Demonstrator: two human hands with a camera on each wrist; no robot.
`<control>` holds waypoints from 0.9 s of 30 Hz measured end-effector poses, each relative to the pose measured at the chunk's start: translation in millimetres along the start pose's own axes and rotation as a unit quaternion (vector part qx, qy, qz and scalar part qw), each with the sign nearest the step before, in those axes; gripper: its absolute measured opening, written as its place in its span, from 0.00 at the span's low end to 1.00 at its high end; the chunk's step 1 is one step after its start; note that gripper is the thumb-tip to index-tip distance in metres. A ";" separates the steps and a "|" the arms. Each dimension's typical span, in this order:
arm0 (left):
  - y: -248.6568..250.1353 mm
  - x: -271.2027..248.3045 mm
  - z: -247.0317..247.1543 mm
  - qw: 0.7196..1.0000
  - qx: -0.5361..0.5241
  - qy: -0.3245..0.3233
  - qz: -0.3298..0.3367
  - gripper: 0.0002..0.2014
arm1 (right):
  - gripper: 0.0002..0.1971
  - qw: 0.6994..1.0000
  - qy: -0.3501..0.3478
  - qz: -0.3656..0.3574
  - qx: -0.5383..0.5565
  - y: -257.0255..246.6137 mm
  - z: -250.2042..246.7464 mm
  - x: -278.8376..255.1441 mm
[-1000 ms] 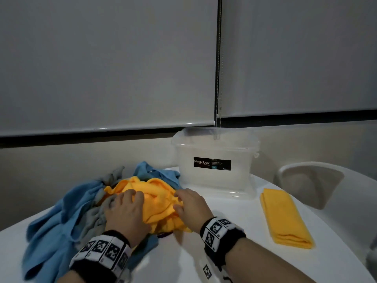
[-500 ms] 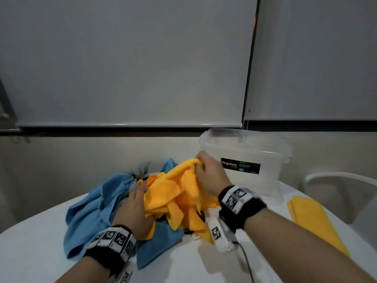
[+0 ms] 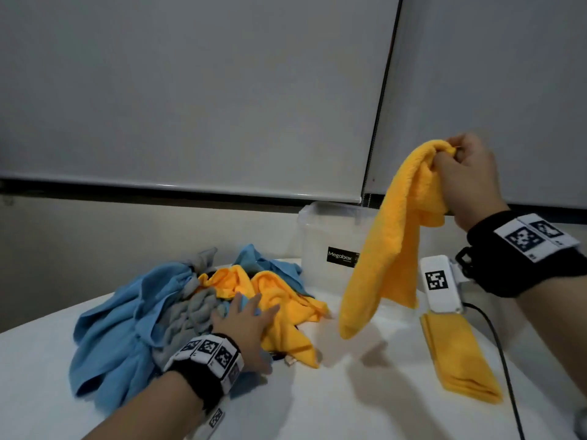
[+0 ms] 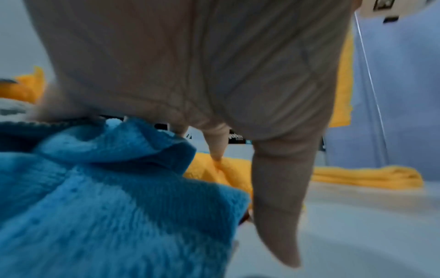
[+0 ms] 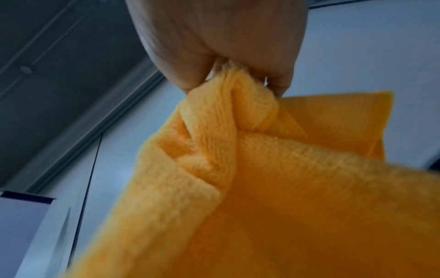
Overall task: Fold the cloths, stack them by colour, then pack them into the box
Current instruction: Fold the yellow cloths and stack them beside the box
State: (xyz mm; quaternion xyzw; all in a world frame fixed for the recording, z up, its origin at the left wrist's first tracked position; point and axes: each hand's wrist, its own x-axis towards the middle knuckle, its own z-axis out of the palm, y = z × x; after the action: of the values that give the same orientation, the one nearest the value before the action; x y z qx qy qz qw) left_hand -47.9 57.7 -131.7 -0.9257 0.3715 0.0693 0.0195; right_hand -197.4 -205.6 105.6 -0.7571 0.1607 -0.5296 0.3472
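Observation:
My right hand [image 3: 457,166] grips the top of a yellow cloth [image 3: 387,236] and holds it high in the air; the cloth [image 5: 262,188] hangs down in front of the clear plastic box [image 3: 320,242]. My left hand [image 3: 247,322] lies flat with spread fingers on the heap of crumpled cloths: blue ones [image 3: 127,315], a grey one [image 3: 193,312] and yellow ones [image 3: 286,312]. In the left wrist view the fingers [image 4: 281,188] press down beside a blue cloth [image 4: 107,197]. A folded yellow cloth [image 3: 457,357] lies on the white table [image 3: 349,392] at the right.
A black cable [image 3: 505,369] runs from the white device [image 3: 440,287] under my right wrist across the table's right side. Grey roller blinds [image 3: 190,90] hang behind the table. The box stands at the table's far edge.
My right hand has pulled one yellow cloth out of the heap and lifted it up and to the right. My left hand has stayed pressed on the heap.

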 end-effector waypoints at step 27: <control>138.9 -39.1 -158.1 0.795 -0.505 0.123 0.312 0.16 | 0.05 0.903 -0.396 -0.078 -0.149 -19.9 -50.2 -76.0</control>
State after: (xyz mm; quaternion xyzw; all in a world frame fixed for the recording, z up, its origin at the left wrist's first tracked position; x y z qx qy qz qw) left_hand -153.7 -29.9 32.4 -0.6385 0.5514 0.1352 -0.5195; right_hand -275.2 -162.9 76.9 -0.9573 0.0279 -0.1814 0.2232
